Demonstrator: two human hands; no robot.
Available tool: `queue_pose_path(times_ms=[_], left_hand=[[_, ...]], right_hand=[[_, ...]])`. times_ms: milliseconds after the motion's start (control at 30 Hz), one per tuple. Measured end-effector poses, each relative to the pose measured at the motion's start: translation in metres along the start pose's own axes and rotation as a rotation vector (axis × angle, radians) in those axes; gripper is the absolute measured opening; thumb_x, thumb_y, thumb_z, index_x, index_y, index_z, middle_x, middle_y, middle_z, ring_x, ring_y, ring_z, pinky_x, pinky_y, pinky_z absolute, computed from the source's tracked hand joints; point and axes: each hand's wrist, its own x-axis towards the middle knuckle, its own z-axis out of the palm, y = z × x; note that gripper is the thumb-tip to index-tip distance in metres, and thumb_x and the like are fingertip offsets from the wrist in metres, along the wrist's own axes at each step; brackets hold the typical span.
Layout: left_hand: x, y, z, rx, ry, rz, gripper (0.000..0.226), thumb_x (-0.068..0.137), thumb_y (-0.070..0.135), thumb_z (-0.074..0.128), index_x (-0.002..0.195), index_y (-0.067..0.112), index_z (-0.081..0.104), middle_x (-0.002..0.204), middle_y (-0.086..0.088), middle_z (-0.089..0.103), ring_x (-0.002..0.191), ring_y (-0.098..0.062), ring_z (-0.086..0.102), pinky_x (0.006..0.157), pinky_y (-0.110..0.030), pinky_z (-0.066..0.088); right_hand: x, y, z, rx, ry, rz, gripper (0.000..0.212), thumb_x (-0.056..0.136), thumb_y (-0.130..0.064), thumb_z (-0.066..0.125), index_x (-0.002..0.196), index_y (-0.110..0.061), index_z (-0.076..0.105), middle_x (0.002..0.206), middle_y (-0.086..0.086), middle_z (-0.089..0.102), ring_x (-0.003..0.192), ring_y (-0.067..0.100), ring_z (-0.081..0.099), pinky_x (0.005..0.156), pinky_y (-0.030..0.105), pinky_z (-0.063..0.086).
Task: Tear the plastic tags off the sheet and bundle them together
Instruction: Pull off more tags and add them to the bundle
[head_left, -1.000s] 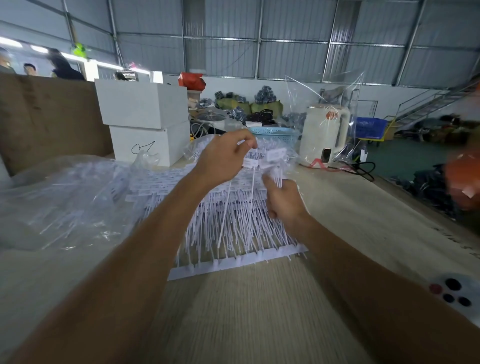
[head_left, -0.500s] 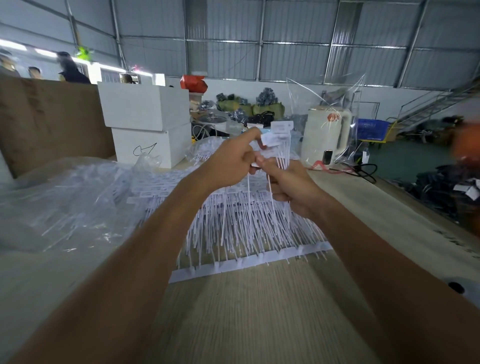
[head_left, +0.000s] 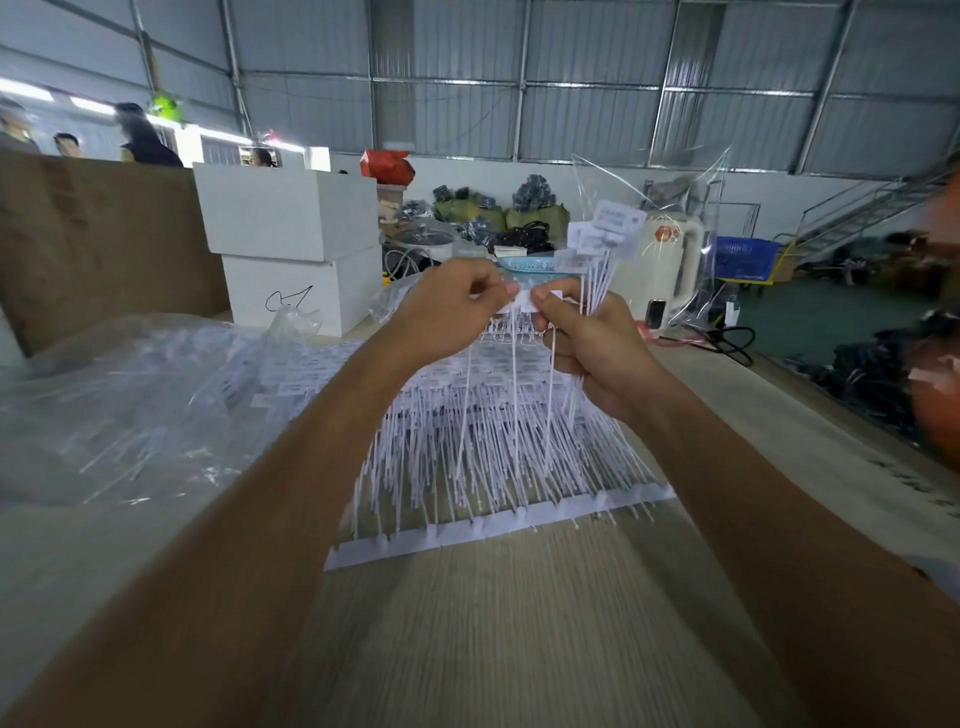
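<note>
Both hands are raised above the bench (head_left: 519, 649), close together and nearly touching at the fingertips. The left hand (head_left: 447, 312) pinches the left end of a small white tag head (head_left: 524, 301), and the right hand (head_left: 592, 343) pinches the same head with thumb and forefinger while its other fingers are curled round a bundle of loose tags (head_left: 597, 249), whose label ends fan up and to the right above the knuckles. Below the hands lies the sheet of tags (head_left: 493, 447): its long white spine (head_left: 498, 527) runs left to right across the bench on the near side, and the thin stems stand off it toward the far side, so each tag's long axis runs near to far and rises up to the hands. A few stems stretch from the pinched head down to the spine. The tear, I judge, turns on pulling up and away along that axis. The hands sit about equally near, straight above the sheet's right half. A heap of bagged tags (head_left: 130, 405) lies at the left.
</note>
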Motion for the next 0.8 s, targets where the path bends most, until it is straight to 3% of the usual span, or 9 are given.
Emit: queue_pose_path(times_ms=[67,167,300,400,467,533,667,733,800], left_hand=[[0.0,0.003,0.001,-0.02,-0.003,-0.011,0.036,0.102,0.031,0.056,0.067,0.025,0.052,0.063,0.015,0.053,0.061,0.006,0.051,0.069,-0.027,0.036],[-0.001,0.006,0.0,-0.122,0.003,-0.042,0.038,0.104,0.029,0.054,0.067,0.019,0.051,0.065,0.006,0.057,0.054,0.007,0.056,0.061,-0.024,0.038],[-0.001,0.007,-0.006,-0.226,0.027,-0.068,0.042,0.103,0.025,0.055,0.062,0.015,0.051,0.059,0.001,0.055,0.04,0.002,0.041,0.044,-0.014,0.033],[-0.002,0.005,-0.008,-0.227,-0.031,-0.097,0.045,0.103,0.026,0.055,0.059,0.017,0.051,0.051,0.011,0.051,0.038,0.003,0.04,0.041,-0.011,0.03],[-0.002,0.002,-0.009,-0.236,-0.084,-0.122,0.045,0.102,0.023,0.054,0.059,0.011,0.053,0.048,0.013,0.048,0.038,-0.001,0.035,0.042,-0.013,0.029],[-0.002,0.002,-0.009,-0.285,-0.104,-0.156,0.04,0.101,0.017,0.054,0.064,0.003,0.059,0.057,0.008,0.053,0.043,-0.005,0.035,0.045,-0.015,0.031],[0.0,0.009,-0.011,-0.379,-0.047,-0.165,0.043,0.103,0.019,0.053,0.06,0.017,0.055,0.044,0.012,0.047,0.039,-0.002,0.038,0.043,-0.012,0.033],[-0.002,0.011,-0.012,-0.424,-0.093,-0.145,0.04,0.103,0.019,0.054,0.063,0.018,0.054,0.045,0.013,0.045,0.041,-0.003,0.039,0.047,-0.014,0.036],[-0.006,0.011,-0.012,-0.398,-0.237,-0.108,0.038,0.102,0.021,0.056,0.065,0.015,0.052,0.047,0.014,0.044,0.043,-0.002,0.041,0.05,-0.014,0.039]], right_hand=[[0.0,0.001,0.003,-0.011,0.016,-0.006,0.011,0.102,-0.018,0.061,0.092,-0.012,0.061,0.067,0.005,0.051,0.042,0.005,0.033,0.04,0.018,0.021],[0.0,0.001,0.004,-0.042,-0.013,-0.045,0.016,0.101,-0.017,0.063,0.086,-0.013,0.062,0.064,0.004,0.049,0.042,0.006,0.033,0.041,0.019,0.023],[-0.001,0.001,0.001,-0.13,-0.099,-0.128,0.016,0.097,-0.013,0.069,0.083,-0.008,0.063,0.064,0.008,0.054,0.043,0.007,0.033,0.041,0.021,0.025],[0.0,0.001,-0.002,-0.356,-0.034,-0.293,0.016,0.092,-0.015,0.074,0.079,-0.01,0.066,0.065,0.004,0.063,0.049,0.008,0.052,0.048,0.02,0.043],[0.001,0.002,-0.002,-0.538,0.02,-0.397,0.011,0.091,-0.02,0.076,0.087,-0.012,0.07,0.073,-0.001,0.069,0.063,0.015,0.064,0.063,0.031,0.055],[0.003,0.003,0.0,-0.68,0.066,-0.517,0.012,0.092,-0.024,0.074,0.102,-0.017,0.074,0.081,-0.001,0.073,0.073,0.023,0.067,0.07,0.043,0.054],[0.009,0.005,0.0,-0.729,0.113,-0.528,0.021,0.099,-0.019,0.063,0.118,-0.011,0.066,0.092,0.016,0.071,0.08,0.038,0.065,0.073,0.057,0.053],[0.011,0.008,0.002,-0.738,0.175,-0.498,0.022,0.101,-0.02,0.06,0.12,-0.008,0.063,0.092,0.012,0.071,0.079,0.028,0.067,0.072,0.051,0.057],[0.013,0.006,-0.001,-0.556,0.35,-0.408,0.027,0.103,-0.025,0.057,0.123,-0.008,0.062,0.089,-0.003,0.068,0.069,0.001,0.064,0.058,0.024,0.057]])
